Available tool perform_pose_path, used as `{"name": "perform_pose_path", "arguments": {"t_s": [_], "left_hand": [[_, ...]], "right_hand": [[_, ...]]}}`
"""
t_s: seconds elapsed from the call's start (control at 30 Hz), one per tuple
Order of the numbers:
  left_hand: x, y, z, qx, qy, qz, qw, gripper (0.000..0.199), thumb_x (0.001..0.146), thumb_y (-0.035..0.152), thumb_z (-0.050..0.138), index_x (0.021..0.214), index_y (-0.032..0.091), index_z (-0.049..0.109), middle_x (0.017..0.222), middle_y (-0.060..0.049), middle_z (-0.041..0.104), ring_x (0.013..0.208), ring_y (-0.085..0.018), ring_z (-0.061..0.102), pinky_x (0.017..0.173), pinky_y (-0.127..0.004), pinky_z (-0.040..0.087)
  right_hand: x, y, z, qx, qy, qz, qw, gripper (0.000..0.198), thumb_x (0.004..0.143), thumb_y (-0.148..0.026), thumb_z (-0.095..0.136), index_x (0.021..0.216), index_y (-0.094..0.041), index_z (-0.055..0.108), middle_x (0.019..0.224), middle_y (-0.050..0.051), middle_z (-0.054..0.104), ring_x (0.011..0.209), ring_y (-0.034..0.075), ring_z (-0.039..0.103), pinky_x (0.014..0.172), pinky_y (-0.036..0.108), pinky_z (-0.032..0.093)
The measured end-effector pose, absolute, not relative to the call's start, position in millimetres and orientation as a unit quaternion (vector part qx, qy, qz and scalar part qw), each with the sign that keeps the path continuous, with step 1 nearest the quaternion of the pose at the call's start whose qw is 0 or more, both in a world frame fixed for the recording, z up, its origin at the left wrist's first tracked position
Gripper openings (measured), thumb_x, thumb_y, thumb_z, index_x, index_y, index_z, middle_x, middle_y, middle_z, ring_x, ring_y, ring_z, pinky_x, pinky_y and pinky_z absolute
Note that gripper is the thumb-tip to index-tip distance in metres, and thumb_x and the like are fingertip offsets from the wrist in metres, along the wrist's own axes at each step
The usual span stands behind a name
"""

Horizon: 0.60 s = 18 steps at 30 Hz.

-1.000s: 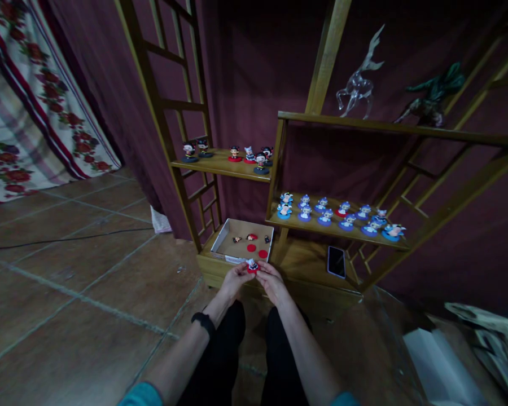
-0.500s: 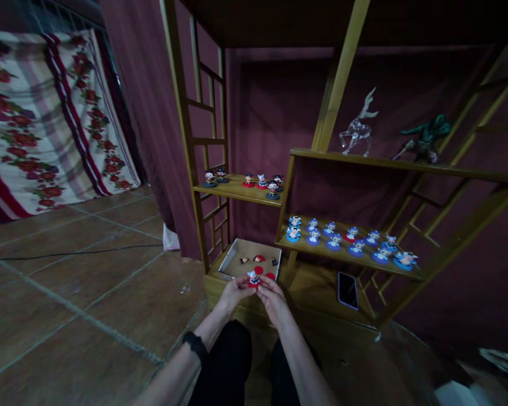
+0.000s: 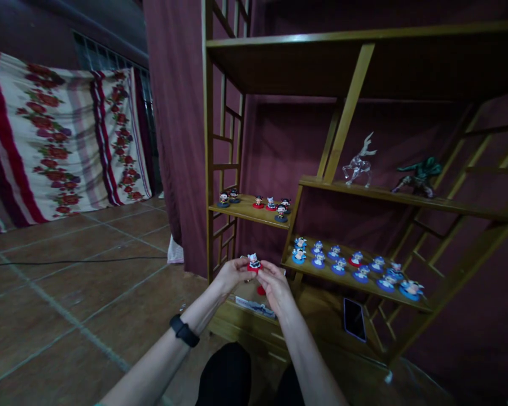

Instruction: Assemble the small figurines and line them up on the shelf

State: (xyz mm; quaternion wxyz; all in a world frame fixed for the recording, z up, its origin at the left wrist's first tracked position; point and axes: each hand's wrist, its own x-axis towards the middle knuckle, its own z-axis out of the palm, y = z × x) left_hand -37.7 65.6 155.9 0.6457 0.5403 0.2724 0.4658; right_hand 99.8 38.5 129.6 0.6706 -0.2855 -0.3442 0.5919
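Note:
Between both hands I hold a small figurine (image 3: 254,261) with a white head and dark clothes on a red round base. My left hand (image 3: 233,274) pinches the base from the left, and my right hand (image 3: 272,283) grips it from the right. Below and behind the hands lies a shallow cardboard box (image 3: 254,306), mostly covered by them; a red disc (image 3: 261,290) shows inside it. On the small shelf (image 3: 249,212) above stand several similar figurines, with red or dark bases.
A lower right shelf (image 3: 288,259) carries several blue and purple figurines. Above it stand a clear deer statue (image 3: 358,167) and a green figure (image 3: 421,173). A phone (image 3: 354,320) lies on the bottom board. Wooden uprights (image 3: 209,169) frame the left side.
Both hands have lifted the figurine up from in front of the box towards the small shelf. The view has tilted upward, showing more of the upper shelving.

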Motion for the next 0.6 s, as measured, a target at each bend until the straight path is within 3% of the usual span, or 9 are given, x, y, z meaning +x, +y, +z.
{"name": "perform_pose_path", "arguments": {"t_s": [0.37,0.6], "left_hand": [[-57.4,105.0,269.0,0.593,0.229,0.512,0.578,0.043,0.051,0.011,0.075,0.093,0.009,0.064,0.081,-0.008,0.069,0.073,-0.018,0.063,0.079,-0.033,0.045],[-63.8,146.3,301.4,0.590,0.227,0.533,0.562,0.042,0.046,0.005,0.076,0.085,0.005,0.062,0.074,-0.008,0.067,0.068,-0.017,0.062,0.078,-0.034,0.045]], "right_hand": [[85.9,82.0,245.1,-0.240,-0.425,0.559,0.671,0.031,0.057,-0.012,0.069,0.087,-0.016,0.059,0.079,0.001,0.066,0.079,0.014,0.062,0.087,0.034,0.046],[76.8,126.0,284.4,-0.254,-0.451,0.536,0.667,0.023,0.059,-0.006,0.063,0.079,-0.015,0.060,0.073,0.000,0.065,0.076,0.014,0.062,0.084,0.036,0.049]]}}
